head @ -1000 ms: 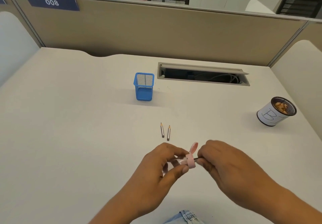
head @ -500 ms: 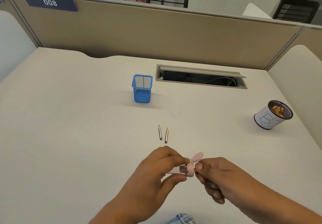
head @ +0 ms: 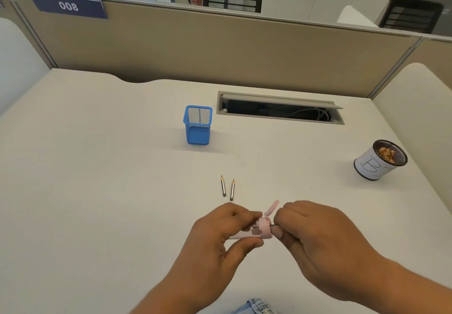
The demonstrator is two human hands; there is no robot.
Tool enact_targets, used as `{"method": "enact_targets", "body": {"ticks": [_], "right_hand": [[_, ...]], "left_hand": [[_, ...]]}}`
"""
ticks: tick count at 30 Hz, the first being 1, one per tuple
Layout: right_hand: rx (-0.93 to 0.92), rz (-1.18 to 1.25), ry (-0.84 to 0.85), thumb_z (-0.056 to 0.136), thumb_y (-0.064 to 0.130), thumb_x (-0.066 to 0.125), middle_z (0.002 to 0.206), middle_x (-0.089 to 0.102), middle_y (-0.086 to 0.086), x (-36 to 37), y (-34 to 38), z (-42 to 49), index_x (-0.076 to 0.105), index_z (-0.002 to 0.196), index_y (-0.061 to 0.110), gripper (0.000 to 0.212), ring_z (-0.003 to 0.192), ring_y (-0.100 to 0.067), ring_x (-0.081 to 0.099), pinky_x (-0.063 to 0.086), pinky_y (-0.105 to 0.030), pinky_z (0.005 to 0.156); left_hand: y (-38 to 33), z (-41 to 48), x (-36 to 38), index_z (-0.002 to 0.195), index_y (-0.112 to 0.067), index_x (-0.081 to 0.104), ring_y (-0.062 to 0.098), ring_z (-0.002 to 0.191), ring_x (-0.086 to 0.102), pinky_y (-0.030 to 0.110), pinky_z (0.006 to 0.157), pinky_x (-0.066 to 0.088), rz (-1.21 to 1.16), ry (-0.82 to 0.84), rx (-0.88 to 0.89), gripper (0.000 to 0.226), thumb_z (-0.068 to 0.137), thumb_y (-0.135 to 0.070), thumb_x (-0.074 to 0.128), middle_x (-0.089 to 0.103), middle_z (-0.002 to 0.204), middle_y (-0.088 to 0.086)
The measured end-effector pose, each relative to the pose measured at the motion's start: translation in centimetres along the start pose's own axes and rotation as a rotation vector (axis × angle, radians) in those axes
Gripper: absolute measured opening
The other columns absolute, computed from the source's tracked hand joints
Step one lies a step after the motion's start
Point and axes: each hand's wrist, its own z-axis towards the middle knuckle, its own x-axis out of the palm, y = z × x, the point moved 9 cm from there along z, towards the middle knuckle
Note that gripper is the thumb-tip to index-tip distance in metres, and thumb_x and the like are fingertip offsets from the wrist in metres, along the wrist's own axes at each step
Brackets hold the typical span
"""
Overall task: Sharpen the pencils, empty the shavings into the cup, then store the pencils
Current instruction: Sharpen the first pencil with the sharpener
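My left hand (head: 220, 238) grips a small pink sharpener (head: 264, 228) whose lid flap sticks up. My right hand (head: 315, 238) pinches a short pencil (head: 274, 226) pushed into the sharpener's right side; only a sliver of the pencil shows. Two short sharpened pencils (head: 223, 186) (head: 232, 189) lie side by side on the desk just beyond my hands, tips pointing away. A blue mesh pencil holder (head: 197, 127) stands farther back. A dark mesh cup (head: 376, 160) wrapped in white paper holds shavings at the right.
An open cable tray (head: 278, 108) is set into the white desk (head: 97, 179) behind the holder. A beige partition (head: 220, 49) closes off the far edge, with white side dividers left and right. A bit of denim shows at the bottom edge.
My right hand has turned on the pencil in the sharpener, fingers shifting around it. The head view has moved slightly; the two pencils, holder and cup stay in place.
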Motion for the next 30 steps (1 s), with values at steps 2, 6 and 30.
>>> {"method": "enact_targets", "body": {"ticks": [2,6,30], "right_hand": [[0.117,0.196,0.044,0.099,0.045,0.036,0.06,0.043,0.015,0.8,-0.7,0.2,0.039,0.074,0.031,0.028,0.058,-0.01,0.037,0.031,-0.024,0.051],[0.654,1.093,0.286,0.099,0.039,0.049,0.058,0.025,0.005,4.1,-2.5,-0.6,0.045,0.068,0.004,0.048,0.049,-0.013,0.019,0.019,-0.022,0.047],[0.791,1.089,0.359,0.081,0.042,0.068,0.058,0.021,0.004,3.8,-2.7,-0.8,0.049,0.065,0.016,0.036,0.048,-0.013,0.016,0.014,-0.023,0.047]], "left_hand": [[-0.2,-0.2,-0.2,0.116,-0.024,0.068,0.008,0.093,0.062,0.021,0.078,0.049,0.046,-0.072,0.042,0.029,0.089,-0.032,0.062,0.063,0.102,-0.013],[-1.8,-0.4,-0.4,0.12,-0.017,0.065,0.01,0.094,0.059,0.017,0.081,0.048,0.213,-0.161,0.176,0.031,0.09,-0.02,0.062,0.061,0.105,-0.007],[-1.8,-0.3,-1.0,0.109,-0.016,0.069,0.007,0.099,0.063,0.019,0.082,0.051,0.126,-0.234,0.205,0.031,0.08,-0.006,0.072,0.059,0.102,-0.012]]}}
